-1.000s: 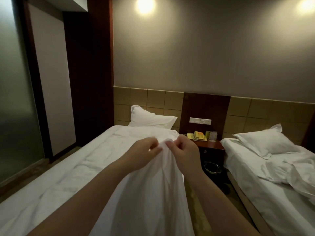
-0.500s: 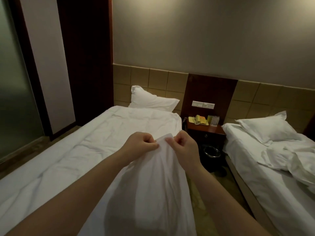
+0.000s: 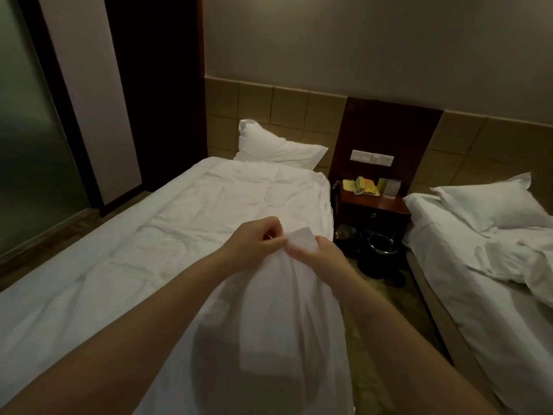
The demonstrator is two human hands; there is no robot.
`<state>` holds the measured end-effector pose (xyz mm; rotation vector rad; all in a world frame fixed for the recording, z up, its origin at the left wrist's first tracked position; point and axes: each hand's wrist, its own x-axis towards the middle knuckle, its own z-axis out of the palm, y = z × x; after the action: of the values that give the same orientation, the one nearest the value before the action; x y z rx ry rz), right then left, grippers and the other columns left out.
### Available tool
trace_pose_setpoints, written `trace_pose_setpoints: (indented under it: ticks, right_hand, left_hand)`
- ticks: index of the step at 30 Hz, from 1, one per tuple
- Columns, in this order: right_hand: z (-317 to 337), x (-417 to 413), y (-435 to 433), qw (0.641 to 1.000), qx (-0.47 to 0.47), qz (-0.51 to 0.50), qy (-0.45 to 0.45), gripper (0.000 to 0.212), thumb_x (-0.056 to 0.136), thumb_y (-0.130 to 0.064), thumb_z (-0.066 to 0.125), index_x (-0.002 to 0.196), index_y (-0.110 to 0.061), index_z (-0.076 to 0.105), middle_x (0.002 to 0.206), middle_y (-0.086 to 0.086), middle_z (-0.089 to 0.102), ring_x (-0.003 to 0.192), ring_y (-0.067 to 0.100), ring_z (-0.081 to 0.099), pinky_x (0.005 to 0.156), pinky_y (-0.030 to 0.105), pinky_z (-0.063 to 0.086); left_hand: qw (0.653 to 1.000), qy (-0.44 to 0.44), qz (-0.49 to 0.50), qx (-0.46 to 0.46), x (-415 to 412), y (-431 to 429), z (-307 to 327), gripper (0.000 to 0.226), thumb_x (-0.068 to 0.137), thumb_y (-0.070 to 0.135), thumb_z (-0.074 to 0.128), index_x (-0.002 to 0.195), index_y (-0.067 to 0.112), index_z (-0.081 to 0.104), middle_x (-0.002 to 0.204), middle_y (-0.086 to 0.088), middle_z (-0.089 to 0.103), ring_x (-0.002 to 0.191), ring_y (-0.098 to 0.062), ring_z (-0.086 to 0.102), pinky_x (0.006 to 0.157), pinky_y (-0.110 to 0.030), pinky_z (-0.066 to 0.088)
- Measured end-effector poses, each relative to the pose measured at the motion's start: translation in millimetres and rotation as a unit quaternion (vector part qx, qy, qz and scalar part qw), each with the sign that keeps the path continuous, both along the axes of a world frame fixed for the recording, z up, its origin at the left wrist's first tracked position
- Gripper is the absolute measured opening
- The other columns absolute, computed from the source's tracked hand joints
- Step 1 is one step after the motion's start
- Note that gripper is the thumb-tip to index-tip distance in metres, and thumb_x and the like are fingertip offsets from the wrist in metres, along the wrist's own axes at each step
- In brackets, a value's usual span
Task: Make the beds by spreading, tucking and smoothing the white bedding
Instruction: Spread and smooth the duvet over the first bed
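A white duvet (image 3: 191, 223) covers the left bed, wrinkled, with a white pillow (image 3: 275, 149) at its head. Its near right corner (image 3: 278, 310) is lifted off the bed and hangs down in front of me. My left hand (image 3: 254, 244) and my right hand (image 3: 320, 254) pinch the top of that raised corner side by side, fingers curled on the cloth. A small flap of fabric sticks up between them. On the right bed (image 3: 466, 265) lies a second pillow (image 3: 490, 205) beside rumpled white bedding (image 3: 520, 259).
A dark wooden nightstand (image 3: 374, 205) with a phone and cards stands between the beds, under a wall switch panel (image 3: 372, 158). A round bin (image 3: 381, 245) sits on the floor in the narrow aisle. A frosted glass partition (image 3: 27, 145) is at left.
My view has tilted down and the ceiling lights have left the frame. Both hands keep their pinch on the duvet corner and have sunk lower toward the bed.
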<state>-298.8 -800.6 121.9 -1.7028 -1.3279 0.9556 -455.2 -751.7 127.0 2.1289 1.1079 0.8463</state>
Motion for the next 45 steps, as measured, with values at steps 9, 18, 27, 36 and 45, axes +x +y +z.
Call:
trace_pose_setpoints:
  ticks: [9, 18, 27, 36, 45]
  right_hand:
    - [8.8, 11.8, 3.1, 0.984, 0.005, 0.163, 0.071, 0.004, 0.083, -0.018, 0.072, 0.082, -0.017, 0.068, 0.078, -0.001, 0.068, 0.073, 0.011, 0.066, 0.072, 0.023, 0.055]
    - [-127.3, 195.6, -15.4, 0.976, -0.148, -0.159, 0.019, 0.033, 0.091, -0.019, 0.061, 0.116, 0.003, 0.061, 0.09, 0.01, 0.058, 0.086, 0.026, 0.054, 0.075, 0.039, 0.048]
    - [-55.0, 141.8, -16.9, 0.976, 0.061, 0.165, 0.132, 0.012, 0.087, -0.014, 0.068, 0.086, -0.002, 0.068, 0.079, 0.005, 0.062, 0.08, 0.019, 0.058, 0.068, 0.028, 0.046]
    - [-41.9, 154.3, -43.2, 0.946, 0.163, 0.275, 0.047, 0.036, 0.087, -0.02, 0.068, 0.063, -0.006, 0.044, 0.06, 0.004, 0.036, 0.055, 0.008, 0.035, 0.053, 0.025, 0.029]
    - [-67.9, 205.9, -58.2, 0.958, 0.026, 0.284, 0.011, 0.013, 0.086, -0.026, 0.068, 0.092, -0.017, 0.06, 0.089, 0.002, 0.062, 0.085, 0.022, 0.062, 0.073, 0.032, 0.053]
  left_hand:
    - [0.977, 0.115, 0.0, -0.177, -6.6, -15.9, -27.1, 0.031, 0.089, 0.037, 0.062, 0.106, 0.013, 0.07, 0.114, 0.002, 0.062, 0.1, -0.012, 0.056, 0.083, -0.012, 0.039]
    - [0.979, 0.167, 0.111, -0.037, 108.2, -44.7, -36.1, 0.021, 0.097, 0.025, 0.05, 0.107, 0.015, 0.065, 0.118, -0.003, 0.053, 0.107, -0.019, 0.053, 0.093, -0.027, 0.04]
    - [0.938, 0.133, 0.313, -0.071, 112.0, -94.5, -86.9, 0.049, 0.09, 0.035, 0.03, 0.131, 0.022, 0.053, 0.136, -0.006, 0.053, 0.124, -0.024, 0.048, 0.105, -0.036, 0.037]
    - [0.945, 0.166, 0.277, -0.055, 132.5, -88.9, -116.1, 0.052, 0.092, 0.021, 0.038, 0.143, 0.031, 0.038, 0.142, -0.003, 0.046, 0.13, -0.023, 0.043, 0.108, -0.043, 0.036]
    - [0.942, 0.284, 0.092, -0.156, 152.7, -66.9, -91.5, 0.03, 0.093, 0.02, 0.054, 0.123, 0.022, 0.05, 0.123, 0.001, 0.058, 0.097, -0.017, 0.057, 0.08, -0.021, 0.043]
